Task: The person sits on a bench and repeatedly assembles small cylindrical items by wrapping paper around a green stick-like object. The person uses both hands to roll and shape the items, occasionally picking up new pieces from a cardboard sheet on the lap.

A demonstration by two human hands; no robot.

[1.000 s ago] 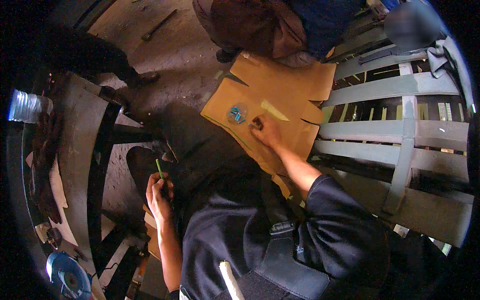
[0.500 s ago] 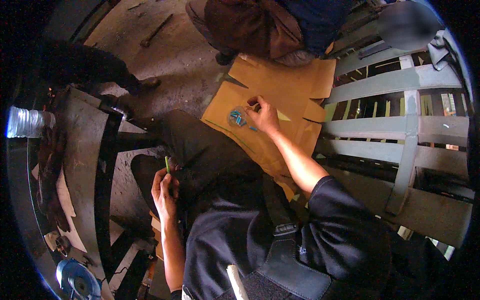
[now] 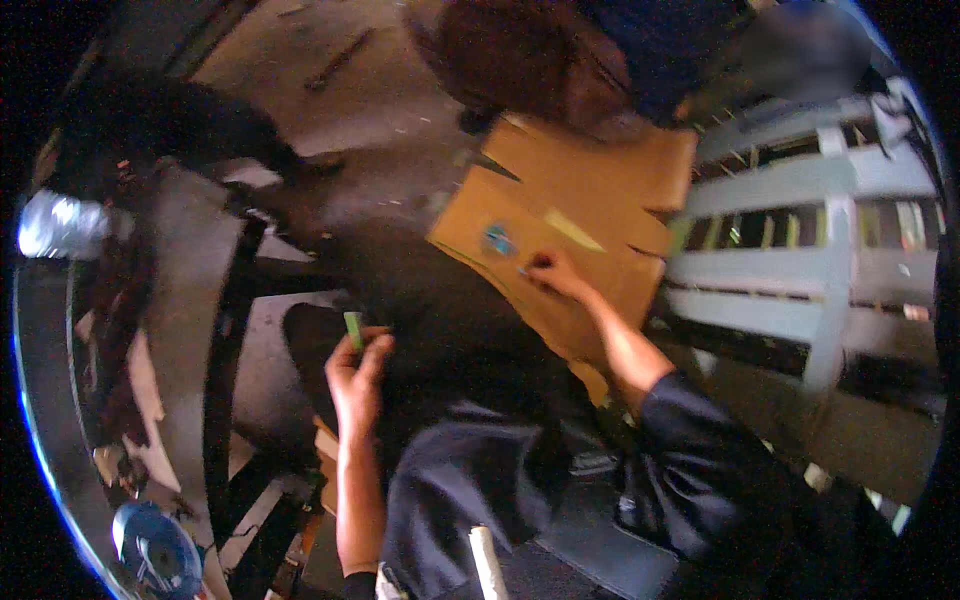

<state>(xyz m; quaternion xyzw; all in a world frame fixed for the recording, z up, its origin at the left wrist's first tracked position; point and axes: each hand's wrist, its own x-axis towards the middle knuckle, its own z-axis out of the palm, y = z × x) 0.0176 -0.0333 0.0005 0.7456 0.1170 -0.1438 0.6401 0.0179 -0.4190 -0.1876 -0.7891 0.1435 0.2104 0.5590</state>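
In my left hand [image 3: 358,385], thumb and fingers pinch a short, thin green strip [image 3: 354,330], which stands up from the fingertips beside my left leg. My right hand [image 3: 562,274] is low over a sheet of brown cardboard [image 3: 610,175] in front of me. Its fingertips are pinched at a small blue piece, blurred by motion, near the cardboard's near edge. Just beyond them is a small round clear container [image 3: 498,238] with several short blue pieces inside. A pale yellowish strip [image 3: 575,229] lies on the cardboard to the right of the container.
Another person in brown clothing [image 3: 530,60] is at the cardboard's far edge. Grey slatted metalwork [image 3: 760,240] takes up the right side. Dark metal framing, a clear plastic bottle [image 3: 62,226] and a blue disc-shaped object [image 3: 157,550] are on the left.
My right hand has drawn back from above the container to its near right side, fingertips now low and pinched. My left hand still holds the green strip. The whole view has shifted slightly.
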